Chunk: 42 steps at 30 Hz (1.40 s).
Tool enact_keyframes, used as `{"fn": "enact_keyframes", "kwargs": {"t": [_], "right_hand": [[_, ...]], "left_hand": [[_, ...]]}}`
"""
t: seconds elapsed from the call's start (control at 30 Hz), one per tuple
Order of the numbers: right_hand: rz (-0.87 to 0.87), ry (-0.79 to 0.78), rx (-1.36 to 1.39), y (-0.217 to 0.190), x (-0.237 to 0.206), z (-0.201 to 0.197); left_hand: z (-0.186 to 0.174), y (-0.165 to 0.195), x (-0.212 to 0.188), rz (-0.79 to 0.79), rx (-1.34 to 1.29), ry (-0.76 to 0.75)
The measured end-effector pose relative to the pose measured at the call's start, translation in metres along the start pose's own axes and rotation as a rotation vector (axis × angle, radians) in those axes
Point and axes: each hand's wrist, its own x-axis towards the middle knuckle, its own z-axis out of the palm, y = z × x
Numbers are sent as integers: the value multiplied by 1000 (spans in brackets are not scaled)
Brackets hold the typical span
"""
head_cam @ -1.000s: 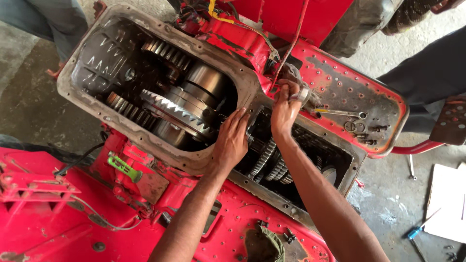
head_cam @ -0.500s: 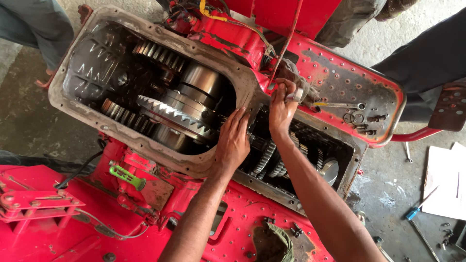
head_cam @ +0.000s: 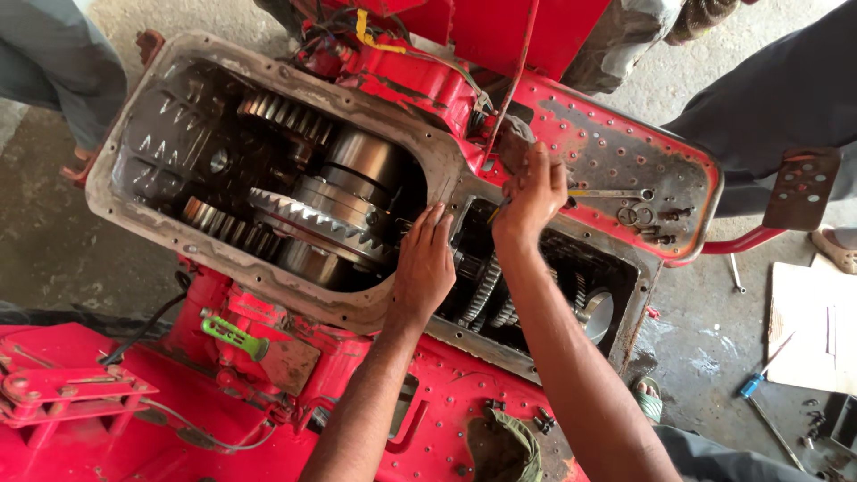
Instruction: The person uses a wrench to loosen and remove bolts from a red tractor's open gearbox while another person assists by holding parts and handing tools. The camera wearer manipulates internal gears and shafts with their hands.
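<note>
Head view: left hand (head_cam: 424, 268) flat (fingers spread) on housing rim (head_cam: 446, 192), right hand (head_cam: 533, 195) pinching a tool (head_cam: 496, 211)

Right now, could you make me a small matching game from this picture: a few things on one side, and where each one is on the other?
Things:
1. left hand
2. right hand
3. spanner
4. blue screwdriver

Places:
A. lying on the red plate with holes
B. flat on the grey rim between the two openings
C. on the concrete floor beside the white paper
D. raised above the smaller opening, by the thin red rod

Pairs: 1-B, 2-D, 3-A, 4-C
</note>
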Motion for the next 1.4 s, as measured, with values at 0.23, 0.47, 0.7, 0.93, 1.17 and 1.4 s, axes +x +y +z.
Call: {"fn": "enact_keyframes", "kwargs": {"t": [0.23,0.47,0.7,0.93,1.17,1.4], "right_hand": [[173,58,265,-11,15,-9],[199,2,234,-22,-30,-27],[307,-283,114,-22,-14,-51],[576,-749,-346,-62,12,-40],[177,-1618,-777,-88,51,23],[499,-1631,-427,-21,70,9]], "left_hand": [[4,-2,-2,-2,3,3],[7,-1,1,-28,16,-8],[-1,-2,5,119,-46,-44],[15,-3,39,229,-172,-231],[29,-23,36,79,-228,-253],[39,-34,30,180,-198,-139]]}}
